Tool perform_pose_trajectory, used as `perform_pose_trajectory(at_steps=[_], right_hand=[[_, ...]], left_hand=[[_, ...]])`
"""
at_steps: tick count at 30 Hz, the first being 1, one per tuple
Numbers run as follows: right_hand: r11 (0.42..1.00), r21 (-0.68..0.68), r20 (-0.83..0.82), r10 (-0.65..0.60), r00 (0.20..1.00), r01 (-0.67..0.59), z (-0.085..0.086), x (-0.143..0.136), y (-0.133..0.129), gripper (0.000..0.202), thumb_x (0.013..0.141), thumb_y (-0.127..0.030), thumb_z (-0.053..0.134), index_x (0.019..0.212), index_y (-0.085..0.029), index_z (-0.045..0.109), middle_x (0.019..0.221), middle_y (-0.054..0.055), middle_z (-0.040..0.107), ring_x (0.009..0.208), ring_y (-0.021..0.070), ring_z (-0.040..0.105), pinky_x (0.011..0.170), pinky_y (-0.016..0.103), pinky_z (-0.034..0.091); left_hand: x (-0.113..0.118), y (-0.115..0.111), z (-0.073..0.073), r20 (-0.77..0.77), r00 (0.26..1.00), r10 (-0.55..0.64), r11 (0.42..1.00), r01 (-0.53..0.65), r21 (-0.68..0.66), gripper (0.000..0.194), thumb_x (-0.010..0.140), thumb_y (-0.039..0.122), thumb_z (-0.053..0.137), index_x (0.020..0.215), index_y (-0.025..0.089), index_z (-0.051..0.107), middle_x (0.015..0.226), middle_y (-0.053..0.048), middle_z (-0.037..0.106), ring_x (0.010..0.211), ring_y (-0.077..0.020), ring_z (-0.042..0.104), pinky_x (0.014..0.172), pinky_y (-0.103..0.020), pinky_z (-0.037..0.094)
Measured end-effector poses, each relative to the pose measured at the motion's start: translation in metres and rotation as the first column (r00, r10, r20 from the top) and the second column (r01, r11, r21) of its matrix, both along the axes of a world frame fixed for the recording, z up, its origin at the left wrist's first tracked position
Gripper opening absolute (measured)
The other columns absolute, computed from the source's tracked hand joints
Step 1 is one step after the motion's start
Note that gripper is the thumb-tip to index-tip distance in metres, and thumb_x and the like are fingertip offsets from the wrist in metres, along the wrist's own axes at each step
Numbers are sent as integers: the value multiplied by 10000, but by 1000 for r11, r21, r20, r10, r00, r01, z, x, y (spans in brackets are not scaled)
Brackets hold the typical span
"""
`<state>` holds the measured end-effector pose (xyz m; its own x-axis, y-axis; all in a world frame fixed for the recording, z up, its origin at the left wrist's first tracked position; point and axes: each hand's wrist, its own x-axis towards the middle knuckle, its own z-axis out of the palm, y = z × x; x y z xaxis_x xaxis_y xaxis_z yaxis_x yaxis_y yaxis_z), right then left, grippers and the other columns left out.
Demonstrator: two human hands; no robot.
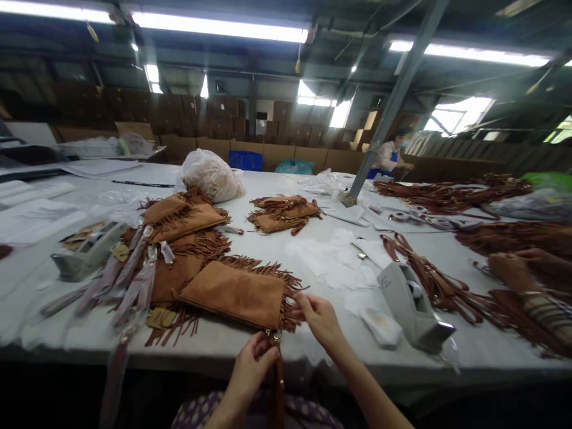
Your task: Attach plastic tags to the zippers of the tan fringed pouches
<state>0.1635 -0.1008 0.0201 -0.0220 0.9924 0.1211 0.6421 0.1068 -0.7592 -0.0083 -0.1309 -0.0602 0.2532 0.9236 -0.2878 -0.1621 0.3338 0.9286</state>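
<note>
In front of me on the table lies a tan suede fringed bag, its fringe along the far and right edges. My left hand pinches the brown leather strap close to the metal clasp at the bag's near right corner. The strap hangs down over the table edge. At the bag's right side, my right hand has thumb and fingers closed on strands of the fringe. Just left and behind are more fringed bags in a pile, with plastic-wrapped straps trailing from them.
Tape dispensers stand left and right. Farther back are another bag stack, a filled plastic bag and a slanted metal post. Brown straps lie on the right, near another person's hands. A masked person stands beyond.
</note>
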Motion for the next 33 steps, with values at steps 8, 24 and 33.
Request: perform_pose_trajectory(at_steps=[8, 24, 33], right_hand=[[874, -486, -452, -248, 857, -3, -93, -6, -112, 617, 721, -734, 506, 780, -141, 664, 714, 68, 672, 632, 182, 631, 521, 249, 475], [897, -321, -206, -380, 902, 305, -57, 38, -135, 631, 760, -629, 536, 1136, -132, 638, 566, 2, 596, 560, 192, 582, 554, 267, 465], [962, -237, -168, -176, 970, 133, 24, 24, -119, 635, 880, -558, 414, 1349, -134, 472, 563, -12, 606, 529, 171, 563, 562, 267, 460]], left_hand=[[11, 7, -5, -236, 971, 26, 993, 2, 116, 253, 727, 249, 607, 960, 160, 569, 794, -56, 701, 695, -197, 661, 591, -254, 484], [-62, 0, -8, -508, 860, 44, 952, 119, 283, 302, 810, 237, 502, 1073, 177, 639, 903, -75, 716, 845, -241, 665, 757, -339, 502], [17, -30, 49, -704, 678, 210, 235, 664, 710, 638, 859, 387, 595, 1384, 129, 340, 1319, -191, 515, 1239, -311, 460, 1045, -488, 379]])
